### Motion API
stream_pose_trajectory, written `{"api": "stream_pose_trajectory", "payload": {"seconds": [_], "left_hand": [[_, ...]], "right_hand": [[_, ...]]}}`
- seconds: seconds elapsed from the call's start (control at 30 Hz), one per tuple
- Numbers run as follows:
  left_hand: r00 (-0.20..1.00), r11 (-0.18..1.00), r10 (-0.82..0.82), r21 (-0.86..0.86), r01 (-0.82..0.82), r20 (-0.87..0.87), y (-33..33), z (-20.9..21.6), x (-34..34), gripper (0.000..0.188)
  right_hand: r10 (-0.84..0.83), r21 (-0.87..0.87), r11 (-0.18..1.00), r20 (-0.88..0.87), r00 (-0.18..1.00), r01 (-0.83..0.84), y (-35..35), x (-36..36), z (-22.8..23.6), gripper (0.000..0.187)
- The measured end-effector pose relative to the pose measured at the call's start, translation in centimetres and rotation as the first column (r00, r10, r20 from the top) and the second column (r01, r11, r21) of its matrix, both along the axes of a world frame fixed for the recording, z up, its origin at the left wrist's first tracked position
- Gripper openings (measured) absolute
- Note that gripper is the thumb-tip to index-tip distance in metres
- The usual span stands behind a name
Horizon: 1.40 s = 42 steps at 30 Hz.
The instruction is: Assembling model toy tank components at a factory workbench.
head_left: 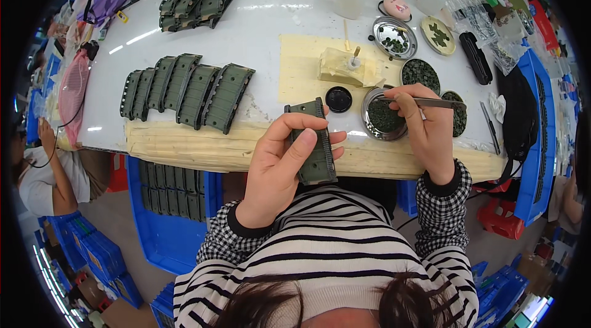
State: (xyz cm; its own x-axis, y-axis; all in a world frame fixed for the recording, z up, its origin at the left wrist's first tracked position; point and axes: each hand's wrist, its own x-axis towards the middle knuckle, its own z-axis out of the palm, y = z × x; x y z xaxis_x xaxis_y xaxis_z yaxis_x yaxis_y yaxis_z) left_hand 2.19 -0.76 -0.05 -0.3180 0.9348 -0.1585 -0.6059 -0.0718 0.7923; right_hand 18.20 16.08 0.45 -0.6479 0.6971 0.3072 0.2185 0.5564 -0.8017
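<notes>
My left hand is closed around a dark green curved plastic panel with ridged edges and a small hole near its top, held upright above the table's front edge. Fingers cover part of it. Pinched in my right hand is a pair of metal tweezers. Its tip reaches over a round metal dish of tiny dark green pieces; whether it grips a piece is too small to tell. Between the hands lies a round black lid.
Similar green panels lie in rows at the left, others farther back. A tape-covered block stands mid-table. More dishes of small parts and a black-handled tool are at the right. A blue crate holds panels below.
</notes>
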Motion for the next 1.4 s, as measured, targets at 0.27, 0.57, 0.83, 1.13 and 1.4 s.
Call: {"api": "stream_pose_trajectory", "payload": {"seconds": [0.27,0.57,0.83,1.13,1.4], "left_hand": [[0.984,0.989,-0.147,-0.019,0.150,0.104,1.2,0.0,0.5,0.028],[0.932,0.973,-0.230,0.075,0.218,0.280,1.3,-0.3,0.2,0.031],[0.927,0.967,-0.253,0.084,0.239,0.276,1.1,-0.4,0.3,0.033],[0.911,0.955,-0.289,0.152,0.254,0.293,1.0,-0.8,0.1,0.034],[0.928,0.965,-0.258,0.116,0.234,0.269,1.0,-0.8,0.4,0.034]], "right_hand": [[0.229,-0.084,0.965,-0.188,0.955,-0.248,-3.3,-0.8,3.5,0.015],[0.350,0.041,0.937,-0.143,0.926,-0.348,-3.7,-1.5,3.7,0.013],[0.255,-0.352,0.861,-0.324,0.911,-0.366,-3.5,-1.8,2.5,0.027],[0.237,-0.385,0.859,-0.288,0.928,-0.339,-3.6,-1.8,2.6,0.027],[0.250,-0.386,0.855,-0.278,0.927,-0.346,-3.5,-1.8,2.6,0.027]]}}
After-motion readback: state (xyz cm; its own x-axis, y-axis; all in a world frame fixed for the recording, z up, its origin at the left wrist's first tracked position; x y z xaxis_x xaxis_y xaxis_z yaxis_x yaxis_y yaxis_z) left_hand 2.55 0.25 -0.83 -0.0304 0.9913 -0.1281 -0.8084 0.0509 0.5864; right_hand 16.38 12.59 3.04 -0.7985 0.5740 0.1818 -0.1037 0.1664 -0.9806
